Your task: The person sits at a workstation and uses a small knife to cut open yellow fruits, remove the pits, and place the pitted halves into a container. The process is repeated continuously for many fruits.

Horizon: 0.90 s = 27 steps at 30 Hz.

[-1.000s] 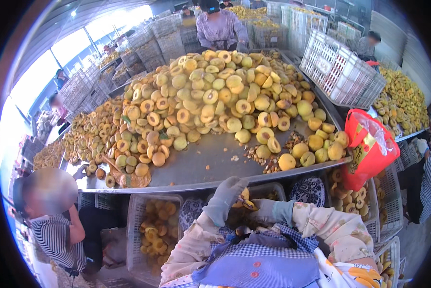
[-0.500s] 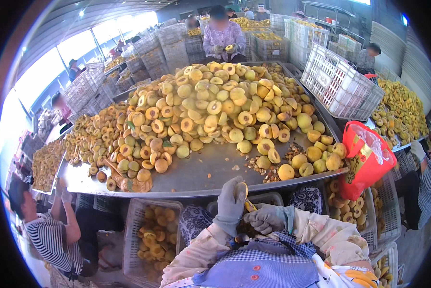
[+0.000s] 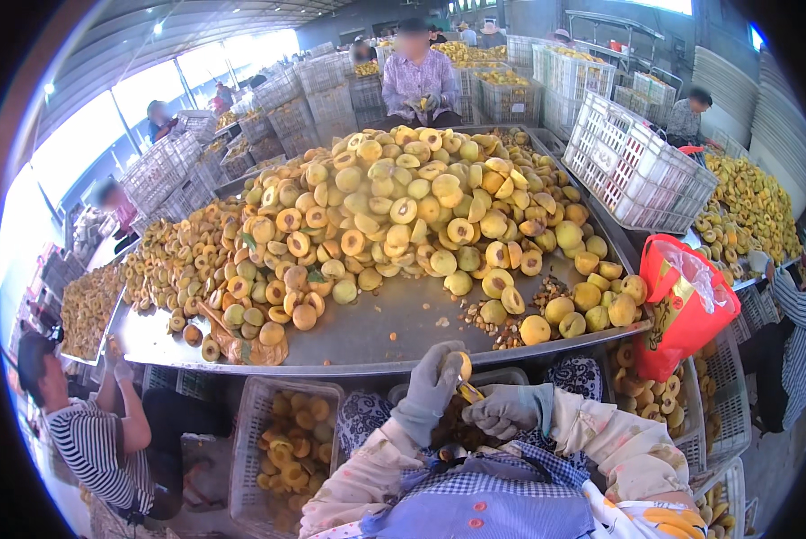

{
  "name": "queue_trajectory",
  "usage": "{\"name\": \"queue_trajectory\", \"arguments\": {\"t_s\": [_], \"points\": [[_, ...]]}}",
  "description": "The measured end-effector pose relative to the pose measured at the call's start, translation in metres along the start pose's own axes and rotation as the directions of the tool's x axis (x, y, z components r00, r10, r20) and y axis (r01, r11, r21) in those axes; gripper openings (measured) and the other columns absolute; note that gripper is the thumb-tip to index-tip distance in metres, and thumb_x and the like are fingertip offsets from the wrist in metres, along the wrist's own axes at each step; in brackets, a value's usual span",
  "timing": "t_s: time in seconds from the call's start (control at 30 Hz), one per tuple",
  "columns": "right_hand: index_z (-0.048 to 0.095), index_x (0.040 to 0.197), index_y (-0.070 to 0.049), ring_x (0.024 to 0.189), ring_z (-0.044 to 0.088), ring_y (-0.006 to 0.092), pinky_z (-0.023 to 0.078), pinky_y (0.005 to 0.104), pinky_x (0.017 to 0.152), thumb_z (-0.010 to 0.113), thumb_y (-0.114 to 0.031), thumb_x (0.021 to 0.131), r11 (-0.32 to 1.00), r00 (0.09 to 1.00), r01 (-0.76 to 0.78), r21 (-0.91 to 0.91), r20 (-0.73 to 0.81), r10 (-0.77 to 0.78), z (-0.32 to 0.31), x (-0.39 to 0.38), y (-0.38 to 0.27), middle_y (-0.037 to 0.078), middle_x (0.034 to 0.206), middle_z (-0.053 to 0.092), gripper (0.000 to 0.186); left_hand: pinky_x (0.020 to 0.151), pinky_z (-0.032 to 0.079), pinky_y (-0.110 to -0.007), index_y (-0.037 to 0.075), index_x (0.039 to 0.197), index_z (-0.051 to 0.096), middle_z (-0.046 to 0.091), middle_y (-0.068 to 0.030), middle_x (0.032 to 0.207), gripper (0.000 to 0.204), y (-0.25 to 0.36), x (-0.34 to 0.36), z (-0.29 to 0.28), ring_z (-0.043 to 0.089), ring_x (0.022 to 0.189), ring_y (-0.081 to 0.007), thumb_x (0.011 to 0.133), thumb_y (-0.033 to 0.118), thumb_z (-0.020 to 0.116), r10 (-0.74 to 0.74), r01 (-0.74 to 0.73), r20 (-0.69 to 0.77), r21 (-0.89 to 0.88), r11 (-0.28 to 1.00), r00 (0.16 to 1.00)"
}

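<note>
My left hand (image 3: 430, 395) in a grey glove holds a yellow peach half (image 3: 464, 366) upright, just below the tray's near edge. Beside and slightly below it, my right hand (image 3: 503, 411), also gloved, is closed on a small yellow tool (image 3: 470, 392) that reaches toward the fruit. The steel tray (image 3: 376, 337) carries a big heap of peaches (image 3: 403, 202), many halved with the pit cavity showing, and scattered pits (image 3: 493, 313) on the right. Under my hands a dark container is mostly hidden.
Crates of fruit (image 3: 286, 449) flank my legs. A red bag (image 3: 681, 314) hangs at the tray's right corner, below a white crate (image 3: 636, 162). Co-workers sit at left (image 3: 88, 440), across the tray (image 3: 416, 76) and at right (image 3: 793, 332). Stacked crates (image 3: 322, 94) stand behind.
The view has tilted up, so the tray sits lower in it. My hands stay together at the fruit, fingers shifted slightly. The co-worker at left now holds both hands raised together.
</note>
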State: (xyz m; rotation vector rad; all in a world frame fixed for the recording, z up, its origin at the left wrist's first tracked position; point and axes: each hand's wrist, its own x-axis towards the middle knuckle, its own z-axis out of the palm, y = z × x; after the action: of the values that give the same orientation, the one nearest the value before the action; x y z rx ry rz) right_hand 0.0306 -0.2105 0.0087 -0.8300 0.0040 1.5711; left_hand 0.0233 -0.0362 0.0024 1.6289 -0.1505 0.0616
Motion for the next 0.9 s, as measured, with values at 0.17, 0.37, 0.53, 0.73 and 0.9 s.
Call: {"name": "queue_trajectory", "arguments": {"t_s": [0.17,0.37,0.53,0.73,0.9], "points": [[0.046,0.079,-0.014,0.037,0.031,0.0033,0.023,0.0171,0.03,0.042,-0.011,0.09,0.93,0.929,-0.189,0.314,0.364,0.066,-0.02,0.008,0.01,-0.007,0.051,0.035,0.012,0.07,0.044,-0.023,0.002,0.105,0.054,0.057,-0.0034,0.092,0.025,-0.002,0.012,-0.014,0.051,0.078,-0.0084,0.089,0.02,0.05,-0.006,0.014,0.308,-0.024,1.0,0.951],[0.045,0.082,-0.014,0.038,0.033,0.0036,0.026,0.017,0.032,0.041,-0.008,0.089,0.916,0.909,-0.247,0.316,0.402,0.107,-0.025,0.006,0.01,-0.006,0.051,0.036,0.01,0.066,0.044,-0.022,0.003,0.104,0.054,0.056,-0.0025,0.089,0.022,0.001,0.003,-0.006,0.051,0.074,-0.0084,0.089,0.019,0.05,-0.249,0.281,0.285,-0.08,0.956,0.926],[0.046,0.081,-0.014,0.038,0.037,0.0043,0.028,0.0174,0.032,0.04,-0.01,0.09,0.891,0.844,-0.285,0.352,0.532,0.06,-0.024,0.005,0.01,-0.005,0.05,0.039,0.011,0.066,0.046,-0.022,0.003,0.105,0.054,0.058,-0.006,0.088,0.023,0.007,0.017,-0.009,0.054,0.073,-0.0105,0.089,0.019,0.052,-0.27,0.295,0.389,-0.006,0.955,0.881],[0.048,0.073,-0.016,0.035,0.037,0.0047,0.031,0.0203,0.03,0.04,-0.02,0.09,0.903,0.888,-0.16,0.398,0.457,-0.045,-0.015,0.007,0.009,-0.004,0.05,0.042,0.019,0.072,0.047,-0.026,0.001,0.099,0.056,0.06,-0.0073,0.089,0.027,-0.011,0.02,-0.001,0.056,0.082,-0.0141,0.092,0.024,0.045,-0.074,0.152,0.253,-0.303,0.941,0.965],[0.047,0.076,-0.014,0.043,0.041,0.0062,0.03,0.0195,0.032,0.041,-0.017,0.09,0.871,0.775,-0.253,0.422,0.628,-0.079,-0.025,0.021,0.015,-0.003,0.055,0.042,0.015,0.065,0.046,-0.024,0.004,0.1,0.055,0.06,-0.0065,0.086,0.035,-0.002,0.019,-0.007,0.055,0.074,-0.0122,0.09,0.036,0.048,-0.165,0.255,0.395,-0.188,0.948,0.904]]}}
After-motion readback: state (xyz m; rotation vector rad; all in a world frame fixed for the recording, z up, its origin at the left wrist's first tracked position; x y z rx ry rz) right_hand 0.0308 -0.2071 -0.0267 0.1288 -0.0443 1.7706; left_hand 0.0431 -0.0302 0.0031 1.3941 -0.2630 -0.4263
